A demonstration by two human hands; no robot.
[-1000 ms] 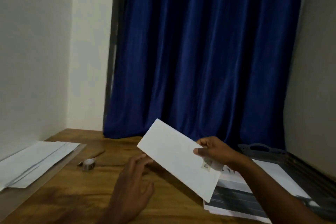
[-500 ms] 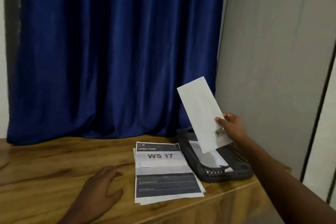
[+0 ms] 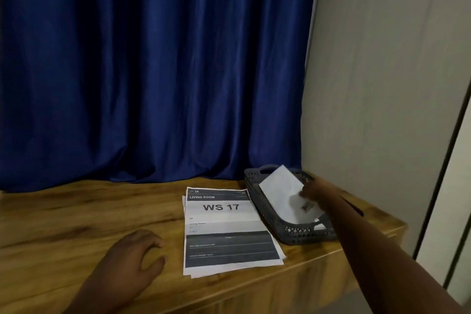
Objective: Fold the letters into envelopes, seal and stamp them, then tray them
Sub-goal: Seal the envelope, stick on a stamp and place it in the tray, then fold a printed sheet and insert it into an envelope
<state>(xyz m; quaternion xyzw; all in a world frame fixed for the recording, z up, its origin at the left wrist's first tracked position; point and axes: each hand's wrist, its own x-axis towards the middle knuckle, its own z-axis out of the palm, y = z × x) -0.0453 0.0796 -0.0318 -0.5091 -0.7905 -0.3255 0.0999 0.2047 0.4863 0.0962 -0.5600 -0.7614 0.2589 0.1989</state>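
head view: the right hand (image 3: pixel 314 192) reaches over the grey tray (image 3: pixel 288 232) at the table's far right corner, with the stamped envelope (image 3: pixel 283 191) tilted into it, one end down inside the tray and the other end sticking up past the back rim. the hand is blurred, so i cannot tell whether its fingers pinch the envelope's edge or only touch it. the left hand (image 3: pixel 132 260) rests on the wooden table (image 3: pixel 76 224) with fingers loosely curled and a little spread, holding nothing.

what could go wrong: the envelope looks propped, not flat, so if let go now it may stay leaning on the rim or slide out over the side. the tray also sits close to the table's edge, and a push from the forearm could nudge it off.

printed sheets (image 3: pixel 224 229) marked "ws 17" lie just left of the tray, touching its side. a dark blue curtain (image 3: pixel 153 71) hangs behind the table, and a pale wall (image 3: pixel 382 84) closes the right side.
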